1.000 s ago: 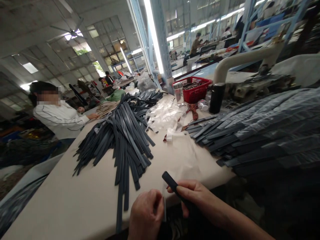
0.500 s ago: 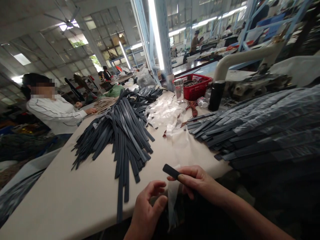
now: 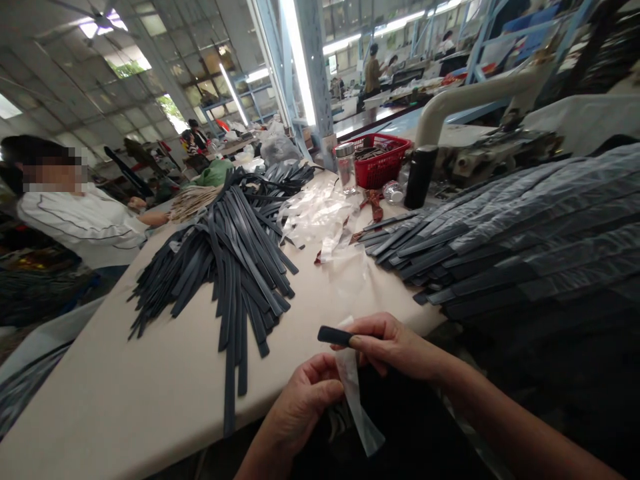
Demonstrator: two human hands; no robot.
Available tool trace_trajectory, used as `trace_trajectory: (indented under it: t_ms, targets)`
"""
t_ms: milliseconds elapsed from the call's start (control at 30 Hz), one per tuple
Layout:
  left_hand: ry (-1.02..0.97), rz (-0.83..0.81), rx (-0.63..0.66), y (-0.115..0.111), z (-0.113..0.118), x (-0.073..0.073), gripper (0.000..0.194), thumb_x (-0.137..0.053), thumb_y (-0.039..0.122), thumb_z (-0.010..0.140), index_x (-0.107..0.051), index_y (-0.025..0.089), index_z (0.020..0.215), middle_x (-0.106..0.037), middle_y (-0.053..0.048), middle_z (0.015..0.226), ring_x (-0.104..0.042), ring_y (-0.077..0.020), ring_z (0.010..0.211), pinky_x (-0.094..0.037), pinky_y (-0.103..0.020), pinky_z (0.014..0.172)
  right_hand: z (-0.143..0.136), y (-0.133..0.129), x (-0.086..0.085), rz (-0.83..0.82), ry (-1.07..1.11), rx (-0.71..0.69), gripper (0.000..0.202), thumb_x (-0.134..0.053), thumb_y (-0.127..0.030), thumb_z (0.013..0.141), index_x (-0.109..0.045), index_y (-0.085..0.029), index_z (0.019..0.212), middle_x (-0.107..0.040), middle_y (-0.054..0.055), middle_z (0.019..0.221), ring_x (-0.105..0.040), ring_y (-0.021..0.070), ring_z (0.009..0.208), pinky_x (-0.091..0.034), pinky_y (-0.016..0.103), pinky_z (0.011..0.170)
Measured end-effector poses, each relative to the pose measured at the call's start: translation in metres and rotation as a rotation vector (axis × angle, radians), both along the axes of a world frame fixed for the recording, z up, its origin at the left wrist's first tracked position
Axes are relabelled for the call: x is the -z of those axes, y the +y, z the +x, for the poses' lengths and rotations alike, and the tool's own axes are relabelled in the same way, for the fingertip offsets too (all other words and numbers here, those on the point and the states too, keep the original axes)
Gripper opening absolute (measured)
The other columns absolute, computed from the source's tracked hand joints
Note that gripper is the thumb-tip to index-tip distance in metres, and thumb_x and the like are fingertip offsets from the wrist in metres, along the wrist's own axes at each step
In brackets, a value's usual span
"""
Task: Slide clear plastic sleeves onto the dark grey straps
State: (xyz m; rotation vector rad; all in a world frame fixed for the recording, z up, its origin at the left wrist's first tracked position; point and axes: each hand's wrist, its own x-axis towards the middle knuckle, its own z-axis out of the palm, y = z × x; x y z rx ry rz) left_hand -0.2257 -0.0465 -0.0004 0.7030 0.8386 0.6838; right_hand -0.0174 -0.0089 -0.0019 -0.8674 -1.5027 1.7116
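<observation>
Dark strap (image 3: 334,335) end pinched in right hand (image 3: 395,347); clear plastic sleeve (image 3: 356,397) gripped by left hand (image 3: 307,400), above worktop (image 3: 150,400) edge.

Bare table (image 3: 150,393) lies open to the left of the 2 hands, along the near edge. Straight ahead a pile of dark straps (image 3: 235,260) blocks the way, its longest ends reaching almost to the edge. A narrow clear lane runs between that pile and the stack of wrapped straps (image 3: 500,247) on the right, ending at loose clear plastic sleeves (image 3: 320,217).
</observation>
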Motion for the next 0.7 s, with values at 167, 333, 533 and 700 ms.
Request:
trace_trajectory:
  t_ms: [167, 333, 533, 700]
  targets:
    - [0.006, -0.038, -0.034, 0.003, 0.008, 0.008, 0.026, -0.077, 0.026, 0.077, -0.074, 0.014, 0.1, -0.073, -0.008, 0.094, -0.064, -0.0145, 0.081, -0.049, -0.027, 0.08, 0.0, -0.004, -0.006, 0.049, -0.008, -0.14, 0.039, -0.057, -0.045, 0.093, -0.074, -0.013, 0.107, -0.061, 0.001, 0.071, -0.047, 0.0066, 0.052, -0.039, 0.013, 0.042]
    - [-0.039, -0.045, -0.045, 0.005, 0.014, 0.012, 0.028, -0.08, 0.023, 0.072, -0.075, 0.015, 0.099, -0.071, -0.005, 0.091, -0.059, -0.0107, 0.074, -0.047, -0.023, 0.073, 0.006, -0.005, -0.007, 0.091, -0.06, -0.11, 0.04, -0.057, -0.047, 0.093, -0.075, -0.015, 0.108, -0.062, 0.001, 0.074, -0.044, 0.0049, 0.048, -0.038, 0.013, 0.04]
    - [-0.003, -0.022, 0.088, 0.002, 0.016, 0.008, 0.041, -0.083, 0.025, 0.064, -0.073, 0.014, 0.103, -0.068, -0.004, 0.086, -0.056, -0.0117, 0.072, -0.045, -0.024, 0.072, 0.012, -0.003, 0.0, 0.093, -0.066, -0.047, 0.039, -0.058, -0.045, 0.092, -0.075, -0.014, 0.108, -0.059, 0.0, 0.07, -0.044, 0.0053, 0.048, -0.039, 0.014, 0.041]
    - [0.141, 0.047, 0.183, 0.001, 0.018, 0.008, 0.025, -0.085, 0.029, 0.061, -0.071, 0.014, 0.075, -0.058, 0.002, 0.065, -0.047, -0.0093, 0.06, -0.036, -0.022, 0.06, 0.017, 0.001, 0.002, 0.104, -0.089, 0.039, 0.04, -0.059, -0.046, 0.09, -0.075, -0.013, 0.106, -0.054, -0.002, 0.063, -0.042, 0.0052, 0.044, -0.037, 0.014, 0.038]
